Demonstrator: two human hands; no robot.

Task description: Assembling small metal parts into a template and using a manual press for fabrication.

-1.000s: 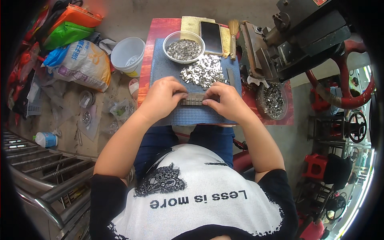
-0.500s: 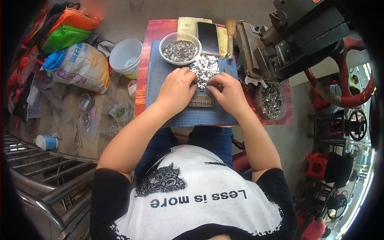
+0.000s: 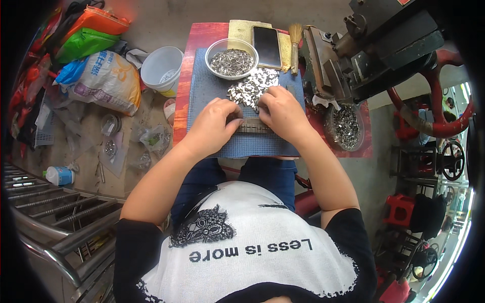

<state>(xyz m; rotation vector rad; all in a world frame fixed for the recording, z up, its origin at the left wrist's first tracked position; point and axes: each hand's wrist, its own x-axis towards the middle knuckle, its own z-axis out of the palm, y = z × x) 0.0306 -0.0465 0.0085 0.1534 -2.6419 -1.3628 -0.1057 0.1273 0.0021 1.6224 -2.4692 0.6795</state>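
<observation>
A slotted metal bar (image 3: 254,127) lies across the blue ribbed mat (image 3: 242,146) on a red table. My left hand (image 3: 214,123) is at its left end, thumb and fingers bent in toward each other. At the bar's right end my right hand (image 3: 284,113) curls its fingers down, closed. Whatever small thing either hand may pinch is too small to tell. Just beyond the bar and between the hands spreads a pile of small shiny metal pieces (image 3: 252,91). Behind it stands a clear round bowl (image 3: 206,58) holding many thin metal pieces.
A phone (image 3: 266,46) and a brush (image 3: 295,45) lie at the table's far side. A dark machine press (image 3: 389,55) with a red handwheel (image 3: 429,96) stands to the right, a tub of metal pieces (image 3: 346,126) below it. Leftward are a white bucket (image 3: 162,68) and sacks (image 3: 103,83).
The pile of metal pieces has spread leftward toward the bowl. My right hand has moved left and nearer the bar; my left hand has come down toward the bar's left end.
</observation>
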